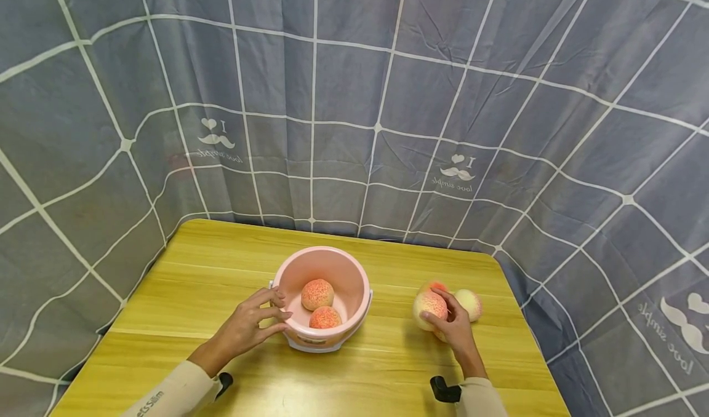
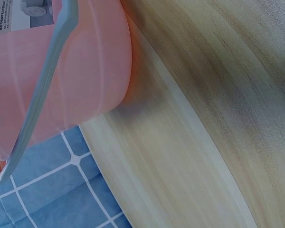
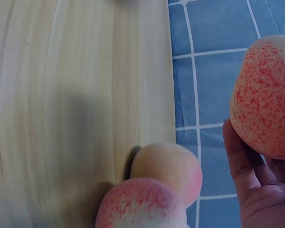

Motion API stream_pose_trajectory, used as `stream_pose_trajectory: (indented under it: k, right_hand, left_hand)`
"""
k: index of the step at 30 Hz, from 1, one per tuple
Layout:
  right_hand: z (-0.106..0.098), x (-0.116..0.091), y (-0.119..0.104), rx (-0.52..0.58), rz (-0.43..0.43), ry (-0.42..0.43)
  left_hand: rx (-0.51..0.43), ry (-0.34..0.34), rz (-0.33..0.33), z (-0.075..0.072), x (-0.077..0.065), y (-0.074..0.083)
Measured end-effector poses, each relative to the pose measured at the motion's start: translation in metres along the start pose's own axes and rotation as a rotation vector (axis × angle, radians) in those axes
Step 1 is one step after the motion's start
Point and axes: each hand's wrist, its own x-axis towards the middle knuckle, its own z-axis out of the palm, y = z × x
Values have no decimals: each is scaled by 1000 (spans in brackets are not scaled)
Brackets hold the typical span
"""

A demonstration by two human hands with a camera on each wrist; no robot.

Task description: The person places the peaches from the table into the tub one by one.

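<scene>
In the head view a pink bucket stands on the table, with two speckled peaches, one behind the other, inside it. My left hand rests its spread fingertips on the bucket's left rim. To the right, my right hand grips a pale peach with red speckles, raised off the table in the right wrist view. Beside and under that hand lie more peaches, among them a pale one and a redder one partly hidden behind the held peach.
The wooden table is ringed by a grey-blue checked curtain at its back and sides. A pale handle hangs down the bucket's side in the left wrist view. Black wrist straps show near the cuffs.
</scene>
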Motion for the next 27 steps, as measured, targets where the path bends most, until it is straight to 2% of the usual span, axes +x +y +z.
stream_pose_trajectory:
  k: [13,22,27]
  right_hand:
    - [14,12,-14,-9,-57,-78]
    - [26,18,-25,104,-114,-124]
    - [34,21,-30,122,-95,-170]
  left_hand:
    - [8,-7,1,-1,1,0]
    - [14,-9,-6,-1,2,0]
    - [11,-14,-14,0,1,1]
